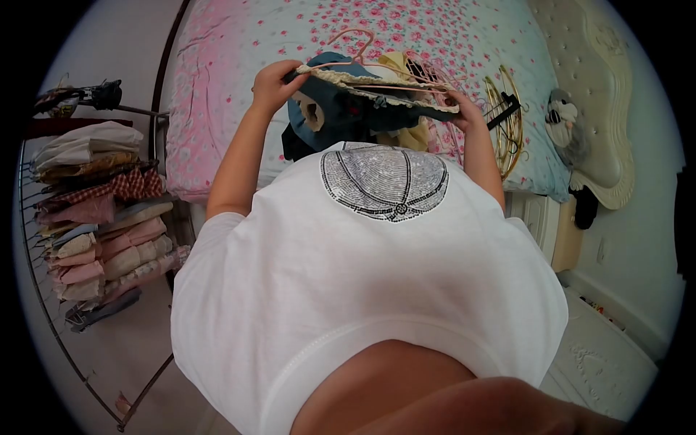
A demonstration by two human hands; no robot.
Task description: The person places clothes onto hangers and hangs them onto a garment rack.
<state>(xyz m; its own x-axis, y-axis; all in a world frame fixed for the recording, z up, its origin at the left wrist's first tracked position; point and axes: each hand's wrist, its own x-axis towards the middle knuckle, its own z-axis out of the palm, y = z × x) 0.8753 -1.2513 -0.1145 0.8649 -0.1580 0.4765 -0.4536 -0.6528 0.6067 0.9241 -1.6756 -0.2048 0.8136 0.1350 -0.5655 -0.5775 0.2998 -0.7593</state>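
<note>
In front of my chest, above the bed, a garment with a cream lace-trimmed edge is stretched out between my hands. A pink clothes hanger sits at that edge, its hook pointing away from me. My left hand is closed on the left end of the trimmed edge, thumb on top. At the other end, my right hand is closed on the edge too, its fingers partly hidden. Dark blue cloth and yellow cloth lie below; how they join the held garment is unclear.
Gold hangers and a black hanger lie on the right of the floral bed. A rack of hanging clothes stands at the left. The tufted headboard and a white cabinet are on the right.
</note>
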